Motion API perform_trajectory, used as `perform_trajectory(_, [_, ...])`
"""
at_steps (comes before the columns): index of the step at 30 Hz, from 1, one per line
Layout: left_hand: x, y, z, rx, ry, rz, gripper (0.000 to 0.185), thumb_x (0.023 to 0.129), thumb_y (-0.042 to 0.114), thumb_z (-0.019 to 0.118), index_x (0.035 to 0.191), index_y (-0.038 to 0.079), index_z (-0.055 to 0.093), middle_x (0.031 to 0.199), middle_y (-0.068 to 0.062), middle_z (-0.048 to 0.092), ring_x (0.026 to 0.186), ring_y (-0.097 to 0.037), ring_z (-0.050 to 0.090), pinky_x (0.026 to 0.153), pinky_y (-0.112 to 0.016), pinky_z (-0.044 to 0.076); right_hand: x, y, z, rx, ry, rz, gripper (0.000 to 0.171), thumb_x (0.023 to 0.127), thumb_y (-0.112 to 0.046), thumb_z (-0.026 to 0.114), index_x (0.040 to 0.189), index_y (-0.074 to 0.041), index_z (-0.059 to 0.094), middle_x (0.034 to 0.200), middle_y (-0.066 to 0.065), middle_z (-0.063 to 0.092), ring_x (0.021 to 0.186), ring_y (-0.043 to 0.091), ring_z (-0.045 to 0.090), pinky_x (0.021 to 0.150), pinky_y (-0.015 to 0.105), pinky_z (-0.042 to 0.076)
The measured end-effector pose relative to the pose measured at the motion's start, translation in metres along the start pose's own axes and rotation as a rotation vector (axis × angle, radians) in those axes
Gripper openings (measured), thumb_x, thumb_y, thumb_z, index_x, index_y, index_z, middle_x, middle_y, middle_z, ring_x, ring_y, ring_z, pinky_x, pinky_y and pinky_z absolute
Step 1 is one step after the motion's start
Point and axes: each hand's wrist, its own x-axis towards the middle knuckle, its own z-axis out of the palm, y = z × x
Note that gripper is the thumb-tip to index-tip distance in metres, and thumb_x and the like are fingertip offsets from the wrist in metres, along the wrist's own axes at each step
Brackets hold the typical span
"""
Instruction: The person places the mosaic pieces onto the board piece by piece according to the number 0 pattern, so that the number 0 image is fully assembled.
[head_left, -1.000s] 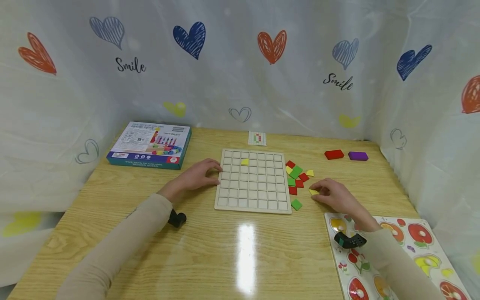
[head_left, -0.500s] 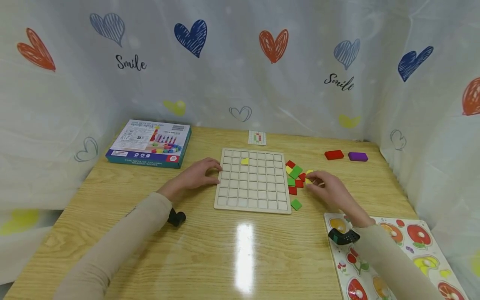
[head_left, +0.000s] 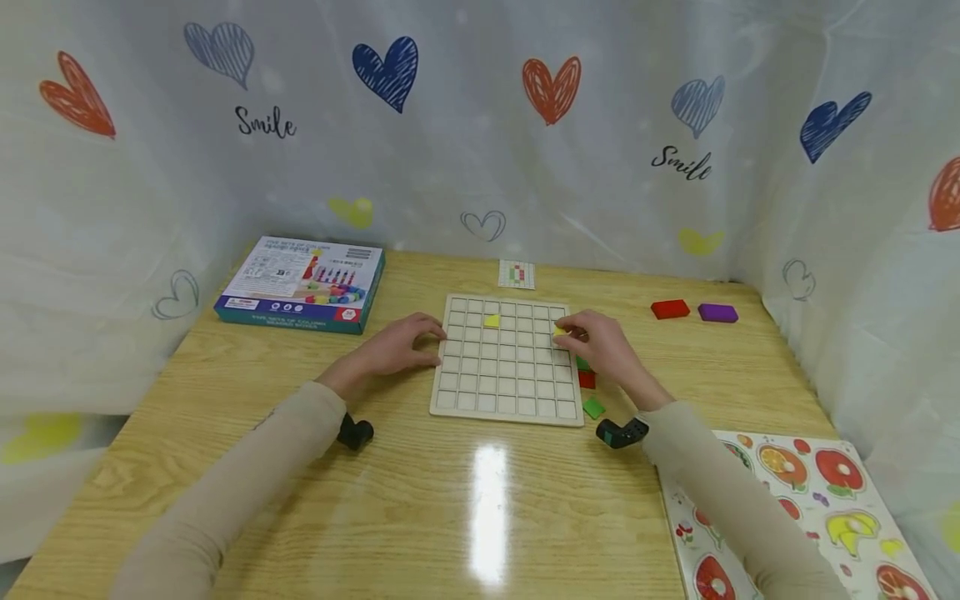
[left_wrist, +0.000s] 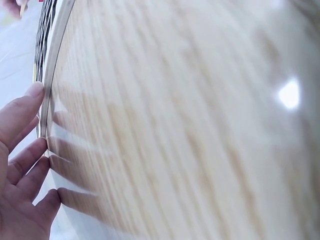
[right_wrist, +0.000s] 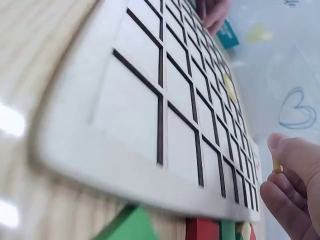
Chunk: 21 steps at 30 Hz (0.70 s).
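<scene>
R hand [head_left: 600, 343] pinched small flat yellow tile [head_left: 558, 332] over grid board [head_left: 507, 392], 2 o'clock corner; L hand [head_left: 397, 346] lay relaxed, fingers touching board edge at 9.

Your right hand [head_left: 600, 343] pinches a small yellow tile [head_left: 559, 331] over the right columns of the pale wooden grid board [head_left: 507, 403].

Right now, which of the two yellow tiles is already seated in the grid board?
The yellow tile in the second row, left of centre on the grid board. It lies flat in a cell, untouched. The other yellow tile is pinched in the right hand at the board's right edge.
</scene>
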Motion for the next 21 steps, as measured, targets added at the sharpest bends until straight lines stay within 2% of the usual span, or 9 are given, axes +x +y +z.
perform_trajectory(4, [0.0,0.0,-0.001,0.003,0.002,-0.007,0.04,0.091,0.023,0.072,0.125,0.005,0.062,0.137,-0.014,0.05,0.132,-0.031,0.042,0.113,-0.046,0.031,0.021,-0.005,0.011,-0.035,-0.041,-0.03,0.033,0.093,-0.02,0.069,0.12,0.0,0.068,0.104,0.013,0.065,0.089,0.024,0.062,0.08,0.04,0.053])
perform_trajectory(11, [0.001,-0.001,0.0,0.012,0.0,-0.009,0.041,0.091,0.024,0.071,0.126,0.005,0.062,0.137,-0.013,0.05,0.132,-0.031,0.043,0.113,-0.046,0.031,0.048,-0.006,0.027,-0.059,-0.097,-0.03,0.034,0.095,-0.017,0.065,0.125,0.0,0.065,0.112,0.016,0.066,0.096,0.026,0.06,0.084,0.041,0.05])
perform_trajectory(21, [0.002,-0.003,0.001,0.017,0.003,-0.001,0.041,0.091,0.025,0.072,0.125,0.005,0.062,0.137,-0.013,0.051,0.132,-0.031,0.043,0.113,-0.045,0.032,0.053,-0.011,0.032,-0.013,-0.125,-0.008,0.031,0.095,-0.015,0.064,0.123,-0.001,0.067,0.104,0.014,0.064,0.085,0.023,0.055,0.073,0.037,0.047])
